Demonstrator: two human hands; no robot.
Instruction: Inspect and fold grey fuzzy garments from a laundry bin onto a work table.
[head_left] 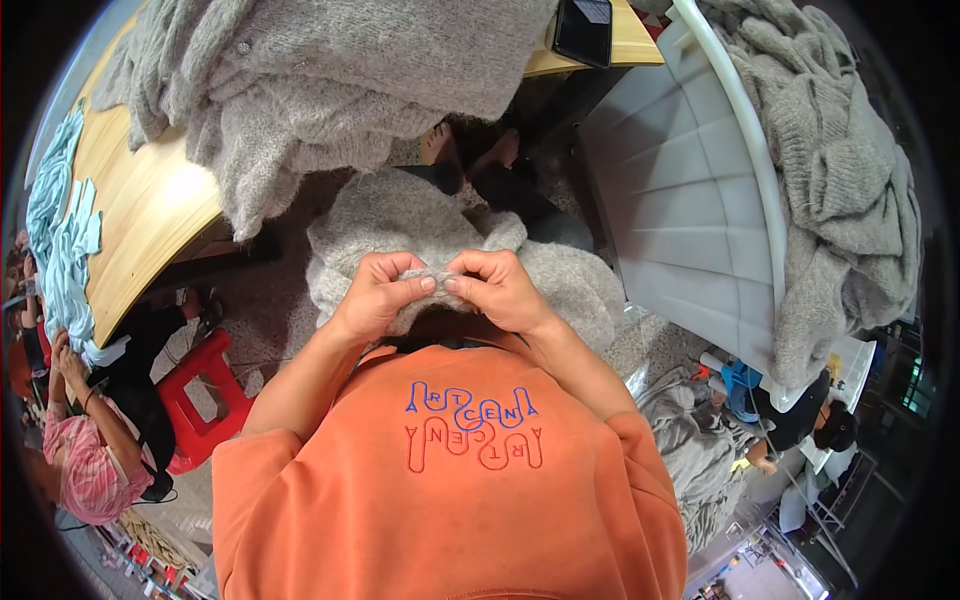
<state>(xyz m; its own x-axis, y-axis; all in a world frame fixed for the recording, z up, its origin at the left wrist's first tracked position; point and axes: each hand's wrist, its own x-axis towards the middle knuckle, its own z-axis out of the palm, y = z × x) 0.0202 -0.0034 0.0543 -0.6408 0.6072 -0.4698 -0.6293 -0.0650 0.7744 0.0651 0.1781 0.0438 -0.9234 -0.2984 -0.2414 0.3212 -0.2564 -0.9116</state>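
Observation:
A fuzzy grey knit garment (375, 215) lies across my lap and hangs over my legs. My left hand (385, 290) pinches its edge between thumb and fingers. Right beside it, my right hand (492, 288) pinches the same edge, the two thumb tips almost meeting. A short stretch of the knit shows between the thumbs; the fingers underneath are partly hidden. Beyond my knees, a large heap of similar grey knitwear (330, 80) covers part of the wooden table (150, 190) and droops over its near edge.
A big pale plastic bin (690, 190) stands at my right, grey knitwear (830, 170) draped over its far rim. A black phone (583, 32) lies on the table corner. At left are light-blue fabric (65, 230), a red stool (205, 400) and a seated person (95, 450); another person (800, 420) is at lower right.

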